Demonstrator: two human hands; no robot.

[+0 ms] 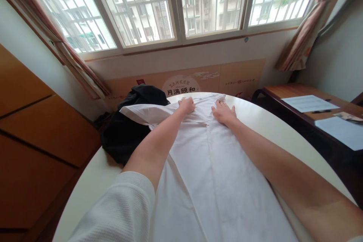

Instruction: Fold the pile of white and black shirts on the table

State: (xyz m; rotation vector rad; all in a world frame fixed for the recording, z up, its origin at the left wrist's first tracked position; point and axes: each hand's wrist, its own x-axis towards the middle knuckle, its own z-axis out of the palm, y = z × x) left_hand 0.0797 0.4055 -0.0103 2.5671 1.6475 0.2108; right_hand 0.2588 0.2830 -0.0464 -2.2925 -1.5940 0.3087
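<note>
A white cloth garment (pixel 210 174) lies lengthwise over a round white table (pixel 283 136), its far end bunched near the table's far edge. My left hand (pixel 187 106) is closed on the fabric at that end, the fingers curled into it. Just to its right, my right hand (pixel 224 112) rests on the garment's far right corner with its fingers apart, palm down. A pointed flap of the white fabric reaches left, over a black cloth item (pixel 119 136) at the table's left edge.
Behind the table, printed cardboard (pixel 241 79) leans below a barred window. A brown desk (pixel 300 92) at the right holds papers (pixel 309 103) and a pen. Orange-brown cabinets (pixel 34 155) stand at the left. Curtains hang on both sides.
</note>
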